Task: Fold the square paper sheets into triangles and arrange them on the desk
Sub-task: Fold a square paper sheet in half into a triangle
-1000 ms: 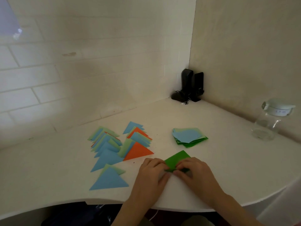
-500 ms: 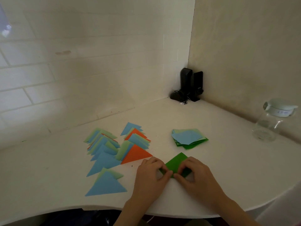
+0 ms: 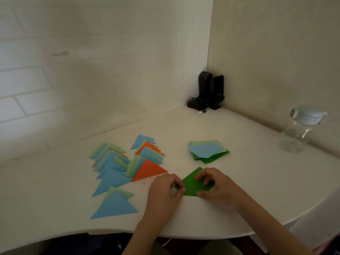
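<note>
Green sheet (image 3: pixel 195 184), newly creased flatter than a second ago, pinched by left hand (image 3: pixel 162 190) at 9 o'clock, right hand (image 3: pixel 219 186) at 3; triangle nearly formed.

A white curved desk (image 3: pixel 239 181) fills a corner between a white brick-patterned wall (image 3: pixel 92 70) and a plain beige wall (image 3: pixel 276 52), dimly, softly lit.

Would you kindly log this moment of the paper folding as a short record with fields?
In work: green sheet, lying on the desk
Left hand: pinches the sheet's left corner
Right hand: fingers curled on the sheet's right part
Unfolded stack: behind the hands, blue on top
Folded triangles: left, overlapping; blue, light green, orange
</note>
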Demonstrator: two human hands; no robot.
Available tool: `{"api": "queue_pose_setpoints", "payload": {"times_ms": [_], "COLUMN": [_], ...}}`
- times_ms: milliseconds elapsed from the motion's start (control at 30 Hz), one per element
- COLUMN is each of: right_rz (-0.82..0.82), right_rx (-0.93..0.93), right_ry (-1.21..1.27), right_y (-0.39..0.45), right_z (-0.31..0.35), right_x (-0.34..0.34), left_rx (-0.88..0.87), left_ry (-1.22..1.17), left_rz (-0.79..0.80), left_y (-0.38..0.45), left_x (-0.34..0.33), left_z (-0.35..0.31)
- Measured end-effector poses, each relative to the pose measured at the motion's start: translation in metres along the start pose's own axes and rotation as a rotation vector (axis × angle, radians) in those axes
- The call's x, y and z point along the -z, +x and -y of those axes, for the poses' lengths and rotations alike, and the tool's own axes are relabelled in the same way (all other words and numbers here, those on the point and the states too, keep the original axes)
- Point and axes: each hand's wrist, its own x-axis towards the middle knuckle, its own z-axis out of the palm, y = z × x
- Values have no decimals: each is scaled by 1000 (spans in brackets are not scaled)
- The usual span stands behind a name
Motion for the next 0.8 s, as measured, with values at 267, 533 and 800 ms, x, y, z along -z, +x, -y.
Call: {"api": "queue_pose_setpoints", "payload": {"times_ms": [267, 533, 800], "right_rz": [-36, -84, 58], "right_rx": [-18, 47, 163], "right_ry": [-30, -199, -159], "right_y": [-7, -5, -8], "right_z": [9, 9, 16], "right_x": [-3, -19, -9], "left_rx": [-72, -130, -228], "left_ry": [-130, -86, -33], "left_rz": [127, 167, 61], "left_y": [-9, -15, -13], "left_x": [20, 24, 15], "left_z": [13, 8, 15]}}
